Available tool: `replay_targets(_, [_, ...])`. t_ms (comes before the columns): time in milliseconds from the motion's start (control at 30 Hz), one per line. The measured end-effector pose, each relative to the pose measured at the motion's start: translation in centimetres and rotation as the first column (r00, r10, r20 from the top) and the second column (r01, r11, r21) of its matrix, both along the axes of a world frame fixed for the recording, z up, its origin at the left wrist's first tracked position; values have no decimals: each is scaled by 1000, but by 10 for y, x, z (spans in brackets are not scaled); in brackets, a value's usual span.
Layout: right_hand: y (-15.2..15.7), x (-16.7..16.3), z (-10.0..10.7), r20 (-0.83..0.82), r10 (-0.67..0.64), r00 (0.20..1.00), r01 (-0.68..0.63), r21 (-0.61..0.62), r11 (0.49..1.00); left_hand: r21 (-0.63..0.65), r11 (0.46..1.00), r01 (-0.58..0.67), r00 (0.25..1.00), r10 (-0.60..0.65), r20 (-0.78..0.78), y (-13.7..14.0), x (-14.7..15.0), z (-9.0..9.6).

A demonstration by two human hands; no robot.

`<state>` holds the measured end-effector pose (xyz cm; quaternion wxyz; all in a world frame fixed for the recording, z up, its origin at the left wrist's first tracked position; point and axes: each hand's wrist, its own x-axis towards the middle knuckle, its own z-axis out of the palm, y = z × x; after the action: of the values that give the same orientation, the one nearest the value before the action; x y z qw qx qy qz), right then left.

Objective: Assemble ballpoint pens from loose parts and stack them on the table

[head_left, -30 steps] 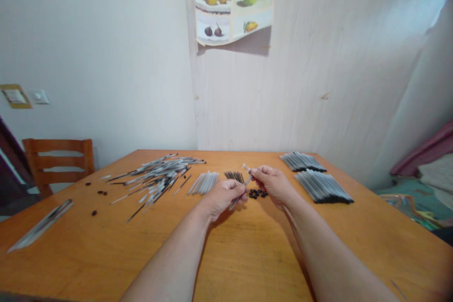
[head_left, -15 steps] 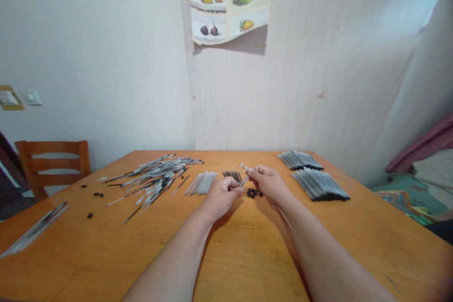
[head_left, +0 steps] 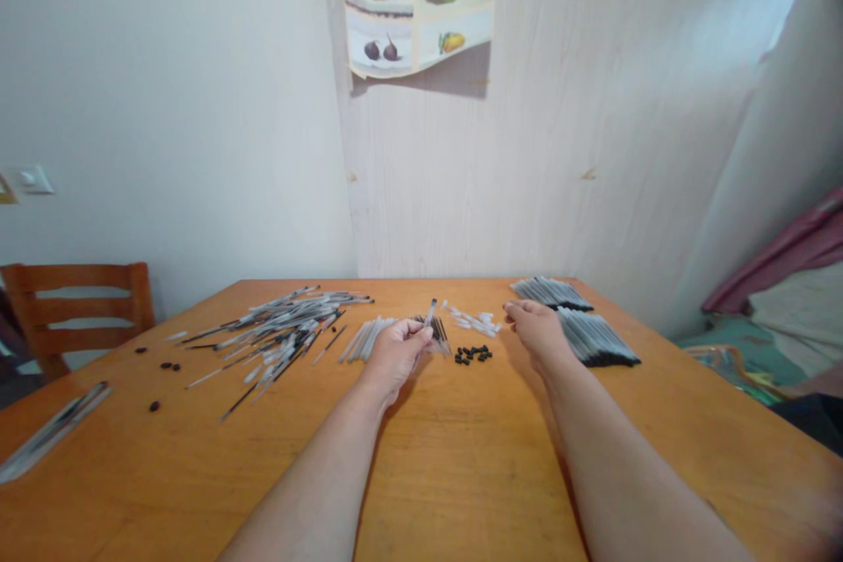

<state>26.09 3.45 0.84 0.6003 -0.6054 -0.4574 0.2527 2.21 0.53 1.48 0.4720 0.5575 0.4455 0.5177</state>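
My left hand (head_left: pixel 399 353) pinches a pen barrel (head_left: pixel 432 309), a clear tube with a dark end, which sticks up past thumb and forefinger. Behind that hand lie clear barrels (head_left: pixel 364 341) and a row of thin dark refills (head_left: pixel 443 337). My right hand (head_left: pixel 536 329) is at the right of a scatter of white pen caps (head_left: pixel 479 322), fingertips pressed together; whatever they hold is too small to make out. Between the hands sit small black plugs (head_left: pixel 472 355).
A loose heap of pen parts (head_left: pixel 283 329) covers the table's left. Finished-looking pens lie in two stacks, a nearer one (head_left: pixel 598 338) and a farther one (head_left: pixel 550 291), at right. Black bits (head_left: pixel 154 407) and a clear packet (head_left: pixel 53 435) lie far left, near a chair (head_left: pixel 82 307).
My right hand has moved right, away from the left hand, uncovering the white caps. The left hand has shifted slightly left with the barrel now tilted up. The view has turned slightly right.
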Motion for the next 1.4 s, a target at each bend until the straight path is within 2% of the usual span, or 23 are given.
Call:
replay_targets(100, [9,10,-17,211,-27,977,44,-77,996,-9,1000,-24,999,25,26,2,-1,-1])
replay_targets(233, [14,16,-27,483,17,875,110,-232,966,-27,999,-47,998,48,42,1,-2,2])
replay_targets(400, [14,14,-28,653,139,745,139,-355,924,-52,998,-40,996,44,74,0,-4,3])
replay_targets(500, [15,12,-29,693,180,698,164,-400,902,-49,998,-38,995,42,89,1,-4,3])
replay_targets(600, [16,11,-28,701,185,689,185,-416,890,-47,998,-43,994,48,93,1,-4,2])
replay_targets(800, [13,11,-23,724,90,684,318,-406,857,-46,998,-44,995,47,83,1,-4,2])
replay_targets(933, [12,10,-24,734,97,672,315,-403,859,-54,998,-45,995,49,91,2,-4,1])
replay_targets(1167, [10,12,-24,739,95,667,371,-441,817,-69,997,-40,994,46,99,3,-5,0])
replay_targets(1400, [9,13,-21,741,127,660,366,-463,807,-77,996,-45,994,52,97,5,-7,-1])
